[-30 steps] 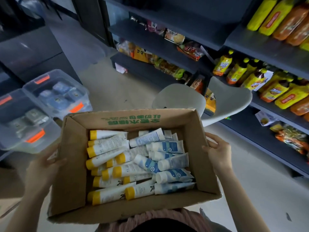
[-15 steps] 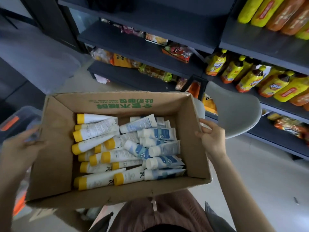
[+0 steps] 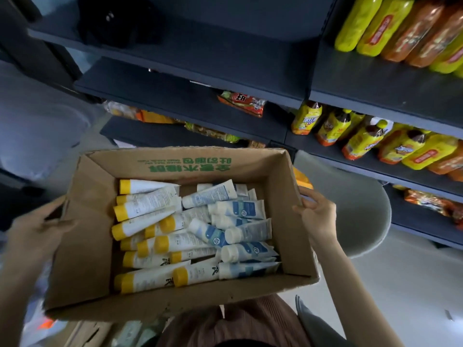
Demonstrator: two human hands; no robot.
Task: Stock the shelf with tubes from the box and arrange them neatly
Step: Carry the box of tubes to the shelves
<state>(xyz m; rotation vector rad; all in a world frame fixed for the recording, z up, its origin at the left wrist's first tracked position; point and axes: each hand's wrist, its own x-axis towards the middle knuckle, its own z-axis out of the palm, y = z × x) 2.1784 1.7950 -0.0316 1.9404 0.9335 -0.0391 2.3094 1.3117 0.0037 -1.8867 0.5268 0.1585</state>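
**Carton of tubes held up at the shelving — nothing stocked yet**

Head view. The cardboard box point(image 3: 95, 246) is open-topped and carried in front of the body, level with the dark shelf point(image 3: 190, 101). The left hand point(image 3: 37, 229) holds its left wall. That hand is blurred, but the thumb appears hooked over the rim. The right hand point(image 3: 318, 216) grips the right wall, fingers curled against the outside near the top edge. Neither hand has hold of a tube.

Contents: two kinds lie loose on the box floor, roughly sorted by side. The yellow-capped tubes point(image 3: 147, 206) are white and long, on the left. The blue-and-white tubes point(image 3: 240, 209) are shorter with white caps, on the right. They overlap and cross at mixed angles, most caps pointing left.

Handling, as judged: the tubes are light, with soft, squeezable bodies and smooth skins that may slip. The firm cap end or shoulder is the better place to take hold. The box looks thin-walled and the right wall bows slightly — support from beneath would be safer.

Surroundings: drink bottles point(image 3: 363, 136) fill the right-hand bays. A snack packet point(image 3: 241, 103) lies on the shelf ahead, and a grey chair point(image 3: 355, 209) stands just beside the box.
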